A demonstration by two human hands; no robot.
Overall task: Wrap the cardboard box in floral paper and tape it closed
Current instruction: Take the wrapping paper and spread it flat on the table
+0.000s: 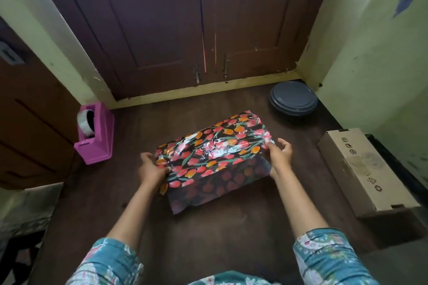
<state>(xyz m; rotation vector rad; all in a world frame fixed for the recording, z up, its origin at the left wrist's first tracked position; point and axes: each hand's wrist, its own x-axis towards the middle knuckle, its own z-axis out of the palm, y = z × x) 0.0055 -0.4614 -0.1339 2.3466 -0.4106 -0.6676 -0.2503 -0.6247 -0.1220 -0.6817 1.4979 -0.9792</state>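
Glossy floral paper (213, 152) on the dark desk (231, 227), both arms stretched forward: left hand (154, 169) grips its left end, right hand (280, 154) clasps the right.

Round dark grey-blue lidded container (293, 99): well beyond right hand (279, 155), near the back corner. Long plain cardboard carton with printed symbols (361, 169): lying flat, right of right hand, apart from it. Dark brown wooden surface (208, 227) carries both. Brown panelled double door (185, 30): far beyond both hands. Pale green wall (370, 53) to the right. Brown wooden panel (34, 134): left of left hand (151, 169).
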